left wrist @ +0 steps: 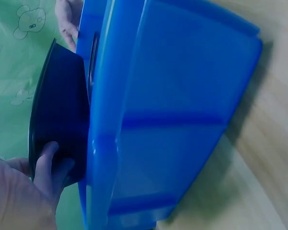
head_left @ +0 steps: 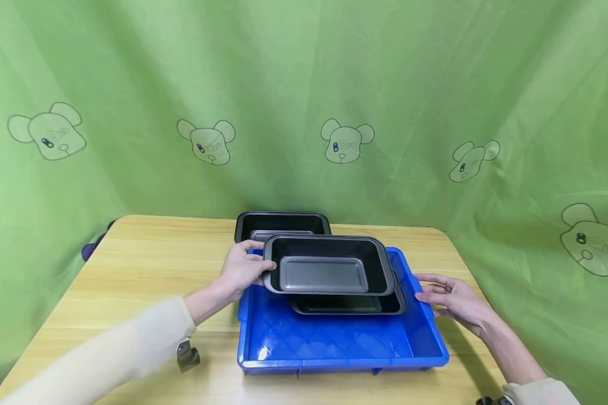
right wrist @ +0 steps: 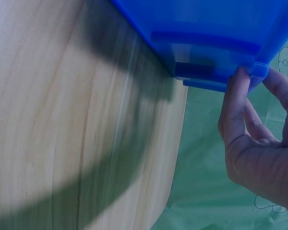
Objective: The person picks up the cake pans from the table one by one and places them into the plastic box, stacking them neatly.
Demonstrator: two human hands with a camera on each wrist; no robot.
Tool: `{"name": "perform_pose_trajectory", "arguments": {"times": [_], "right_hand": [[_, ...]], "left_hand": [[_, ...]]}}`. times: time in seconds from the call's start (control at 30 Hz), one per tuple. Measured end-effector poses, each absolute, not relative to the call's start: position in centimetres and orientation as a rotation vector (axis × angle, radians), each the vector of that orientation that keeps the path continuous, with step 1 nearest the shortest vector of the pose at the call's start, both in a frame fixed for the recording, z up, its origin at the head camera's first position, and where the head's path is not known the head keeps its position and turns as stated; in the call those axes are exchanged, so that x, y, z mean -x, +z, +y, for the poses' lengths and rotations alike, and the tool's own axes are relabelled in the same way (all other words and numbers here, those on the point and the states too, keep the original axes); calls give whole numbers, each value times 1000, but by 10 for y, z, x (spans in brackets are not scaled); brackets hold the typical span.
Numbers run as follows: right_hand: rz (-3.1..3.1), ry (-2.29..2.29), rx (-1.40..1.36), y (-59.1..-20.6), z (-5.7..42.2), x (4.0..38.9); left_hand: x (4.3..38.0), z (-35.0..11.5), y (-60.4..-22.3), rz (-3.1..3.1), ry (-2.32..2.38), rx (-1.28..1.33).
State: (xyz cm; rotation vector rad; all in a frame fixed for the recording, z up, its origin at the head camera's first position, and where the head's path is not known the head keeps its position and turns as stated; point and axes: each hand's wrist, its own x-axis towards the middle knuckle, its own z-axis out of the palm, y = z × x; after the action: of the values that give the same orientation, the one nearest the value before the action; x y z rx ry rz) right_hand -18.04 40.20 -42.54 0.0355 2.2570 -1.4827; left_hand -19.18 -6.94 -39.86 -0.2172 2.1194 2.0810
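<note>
My left hand (head_left: 240, 267) pinches the left rim of a dark loaf pan (head_left: 324, 273), thumb inside and fingers beneath. That pan is over the back part of a blue plastic tray (head_left: 342, 363) and overlaps a second loaf pan (head_left: 397, 301) lying in the tray. In the left wrist view, the held loaf pan (left wrist: 60, 105) stands above the tray's rim; its underside contact is hidden. My right hand (head_left: 453, 301) grips the tray's right rim between thumb and fingers, as the right wrist view also shows.
Behind the tray, a third dark loaf pan (head_left: 282, 220) sits near the back edge of the wooden table (head_left: 147, 270). A green curtain (head_left: 278, 84) with printed bear heads hangs close behind and around the table. Something purple (head_left: 88, 251) peeks out past the table's left edge.
</note>
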Motion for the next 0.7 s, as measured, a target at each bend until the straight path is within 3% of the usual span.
{"name": "perform_pose_trajectory", "arguments": {"times": [0.7], "right_hand": [[2251, -1490, -60, -421, 400, 179]], "left_hand": [[189, -43, -411, 2142, 1977, 259]]}}
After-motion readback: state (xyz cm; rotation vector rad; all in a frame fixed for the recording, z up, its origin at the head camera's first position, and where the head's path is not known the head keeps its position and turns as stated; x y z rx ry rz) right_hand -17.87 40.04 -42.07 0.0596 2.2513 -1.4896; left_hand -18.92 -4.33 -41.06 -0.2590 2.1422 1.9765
